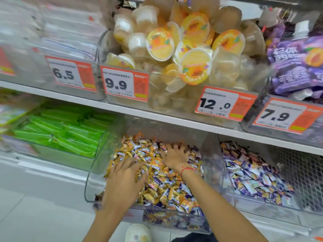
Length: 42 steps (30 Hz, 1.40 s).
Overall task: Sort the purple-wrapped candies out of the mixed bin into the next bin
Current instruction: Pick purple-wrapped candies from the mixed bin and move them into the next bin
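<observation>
The head view looks down at a shop shelf where two bare hands are in a clear mixed bin (90,186) full of small wrapped candies. The left hand (122,182) lies flat on the near left part of the pile with its fingers spread wide, and it holds nothing; it looks like it is pressing or sweeping the candies aside to see what is under them. The right hand (174,154), with a red string (187,170) on its wrist, reaches deeper toward the back of the bin. Its fingers are spread and their tips dig into the pile, so I cannot tell if it has a candy pinched yet. The pile is mostly gold candies (153,165), and the purple-wrapped candies (158,180) are scattered through it, some near the front wall and some on the right side. That is likely why both hands are stirring: the purple ones hide under the gold. The next bin (225,180) sits just to the right, touching the mixed one, and it already has many purple and white wrappers in it, so picked candies only need a short trip over the wall. On the left is a bin of green packs (66,133). Above are jelly cups (192,46) and price tags (125,84).
</observation>
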### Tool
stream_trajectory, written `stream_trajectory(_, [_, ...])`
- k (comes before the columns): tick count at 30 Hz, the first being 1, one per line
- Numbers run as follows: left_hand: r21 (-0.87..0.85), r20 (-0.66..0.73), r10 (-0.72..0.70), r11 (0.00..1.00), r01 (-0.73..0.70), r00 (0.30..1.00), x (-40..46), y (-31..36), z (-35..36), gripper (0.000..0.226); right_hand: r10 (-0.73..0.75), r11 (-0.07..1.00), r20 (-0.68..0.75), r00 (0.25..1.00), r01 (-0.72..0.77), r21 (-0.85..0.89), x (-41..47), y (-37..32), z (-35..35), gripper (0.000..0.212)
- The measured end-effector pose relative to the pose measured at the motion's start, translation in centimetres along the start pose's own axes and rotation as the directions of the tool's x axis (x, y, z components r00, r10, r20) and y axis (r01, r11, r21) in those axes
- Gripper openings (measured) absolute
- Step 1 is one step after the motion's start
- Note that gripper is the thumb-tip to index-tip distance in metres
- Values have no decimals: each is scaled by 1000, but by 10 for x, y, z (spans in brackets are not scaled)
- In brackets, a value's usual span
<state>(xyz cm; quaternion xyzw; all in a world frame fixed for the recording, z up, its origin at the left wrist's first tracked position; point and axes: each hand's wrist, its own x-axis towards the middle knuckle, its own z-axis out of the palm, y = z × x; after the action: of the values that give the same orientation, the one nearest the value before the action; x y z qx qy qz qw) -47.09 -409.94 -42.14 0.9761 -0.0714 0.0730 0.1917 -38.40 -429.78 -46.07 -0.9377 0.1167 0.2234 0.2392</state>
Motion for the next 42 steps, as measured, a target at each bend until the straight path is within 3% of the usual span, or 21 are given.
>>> stream_trajectory(2, [-9,-66,-26,1000,26,997,1,-1,2,48,-46,998,-40,998,48,46,-4,-1,17,46])
stream_trajectory(4, [-23,-82,-48,999,46,995,0,-2,5,54,-249,968,-213,945,236,-86,-13,-20,10,37])
stream_trajectory(5, [-24,-81,-53,998,51,995,0,-3,6,56,-330,943,-234,914,312,-112,-24,-26,7,35])
stream_trajectory(9, [-9,-76,-48,999,48,996,0,-3,8,62,-476,879,-144,867,467,-94,-76,-17,5,37])
stream_trajectory(12, [-20,-61,-41,999,40,997,0,-3,8,55,-533,845,-235,813,528,-88,-100,1,-3,35])
stream_trajectory(14, [-43,-55,-45,998,42,997,0,-4,8,45,-505,849,-306,807,528,-11,-113,4,-17,34])
stream_trajectory(17, [-48,-93,-19,999,15,995,-2,-1,5,44,-398,835,-350,848,493,245,-123,18,-37,21])
stream_trajectory(19, [-44,-132,29,998,-35,991,-2,1,4,34,-345,824,-390,854,475,310,-120,23,-50,26])
stream_trajectory(23, [-38,-116,99,994,-104,988,-1,-1,4,36,-356,870,-371,858,448,203,-84,8,-61,26])
stream_trajectory(27, [-59,-33,22,998,-24,999,-1,-2,4,51,-298,940,-288,910,333,80,-23,-25,-46,29])
stream_trajectory(30, [-86,-93,-8,996,0,996,-2,-3,5,42,-319,948,-165,933,316,-45,-2,-38,-26,40])
stream_trajectory(33, [-42,-172,0,999,-7,985,-2,-1,4,22,-330,940,-217,919,298,-169,6,-37,-21,38])
stream_trajectory(36, [-47,-238,-8,999,-4,971,4,4,-4,20,-356,929,-208,911,321,-183,1,-30,-28,37])
stream_trajectory(39, [-73,-176,17,997,-30,984,24,19,-15,23,-375,926,-250,893,375,-49,-18,-23,-43,33])
stream_trajectory(42, [-89,-40,132,987,-135,990,57,41,-13,27,-298,892,-313,902,380,245,-45,-17,-61,25])
